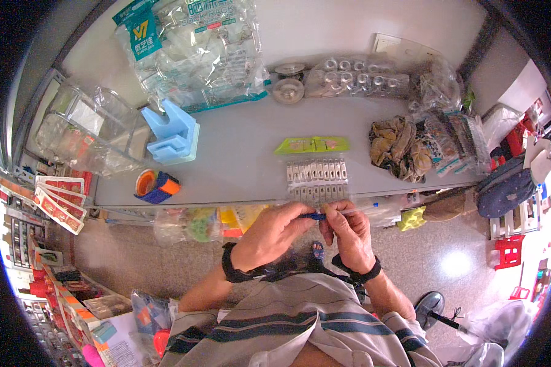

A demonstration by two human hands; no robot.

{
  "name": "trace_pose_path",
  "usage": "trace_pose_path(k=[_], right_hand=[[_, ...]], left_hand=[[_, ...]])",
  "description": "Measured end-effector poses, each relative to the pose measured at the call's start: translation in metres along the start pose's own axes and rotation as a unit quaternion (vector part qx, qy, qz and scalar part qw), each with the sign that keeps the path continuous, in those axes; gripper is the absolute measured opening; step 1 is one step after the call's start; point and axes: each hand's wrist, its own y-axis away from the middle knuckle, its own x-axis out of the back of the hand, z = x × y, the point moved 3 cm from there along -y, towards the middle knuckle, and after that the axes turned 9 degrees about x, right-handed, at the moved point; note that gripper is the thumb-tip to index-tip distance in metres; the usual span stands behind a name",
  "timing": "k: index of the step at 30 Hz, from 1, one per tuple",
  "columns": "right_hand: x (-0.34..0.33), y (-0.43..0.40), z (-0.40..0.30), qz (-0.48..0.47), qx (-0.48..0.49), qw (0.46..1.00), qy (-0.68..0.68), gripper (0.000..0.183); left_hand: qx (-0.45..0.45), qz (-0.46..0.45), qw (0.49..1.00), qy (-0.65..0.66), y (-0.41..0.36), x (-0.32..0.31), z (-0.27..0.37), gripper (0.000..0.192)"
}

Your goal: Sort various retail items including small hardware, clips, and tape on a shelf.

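Note:
Both of my hands are raised together in front of the shelf's front edge. The fingertips of my left hand (282,231) pinch the dark blue end of a slim pen (310,216). My right hand (349,231) grips its clear barrel, and a small blue tip sticks out to the right. Just beyond my hands lies a clear pack of small metal pieces (317,170), set in two rows and resembling nail clippers. A yellow-green header card (312,145) lies at its far end. My hands partly cover the near end of the pack.
On the grey shelf (238,156) are a light blue plastic holder (172,133), an orange-and-blue roll (156,186) and a brown fabric bundle (399,147). A large sock rack package (202,55) leans at the back. A pedestal fan base (429,309) stands on the floor at right.

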Motion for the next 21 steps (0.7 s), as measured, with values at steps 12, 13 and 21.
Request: trace_pose_path(k=[12, 13, 21], right_hand=[[0.027, -0.013, -0.017, -0.084, 0.007, 0.99, 0.112, 0.024], [0.028, -0.011, -0.025, -0.082, 0.006, 0.989, 0.119, 0.017], [0.084, -0.043, -0.069, 0.099, 0.181, 0.973, 0.105, 0.021]], left_hand=[[0.031, -0.025, 0.999, -0.015, -0.013, -0.013, 0.002, 0.014], [0.053, -0.05, 0.997, 0.0, -0.013, -0.013, 0.003, 0.013], [0.091, -0.001, 0.996, -0.003, -0.034, 0.03, -0.009, 0.016]])
